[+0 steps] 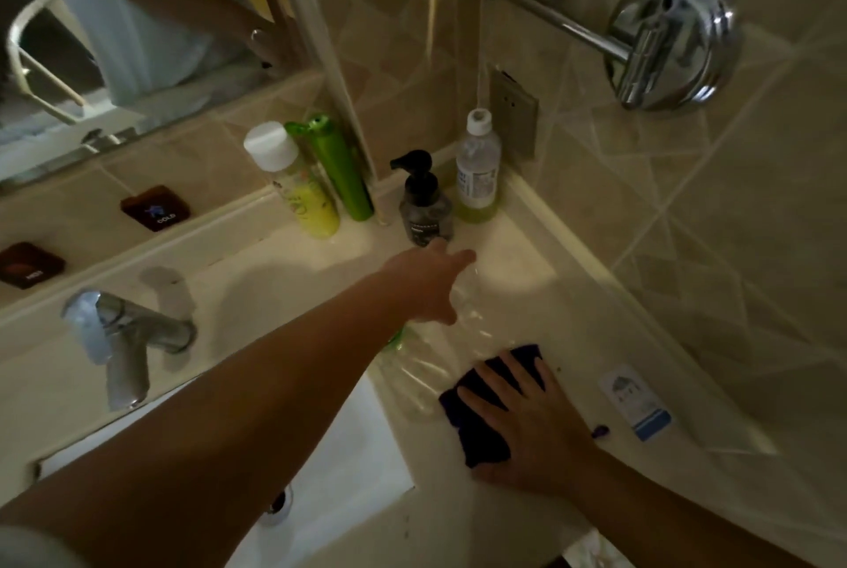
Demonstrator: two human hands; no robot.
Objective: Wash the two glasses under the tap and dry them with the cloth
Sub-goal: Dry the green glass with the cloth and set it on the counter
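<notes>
On the counter right of the basin: left hand [428,288] reaching across, fingers round a clear glass [465,292], grip partly blurred. Right hand [534,423] laid flat, fingers spread, pressing a dark cloth [481,430]. Second clear glass [412,379] standing between cloth and sink [348,466], close against the cloth. Glasses counted: two. Just beyond left fingertips, black pump bottle [421,203]; beside it, three more bottles along the wall. One tap [119,338] to the left. Small blue-and-white packet [637,402] right of the cloth.
</notes>
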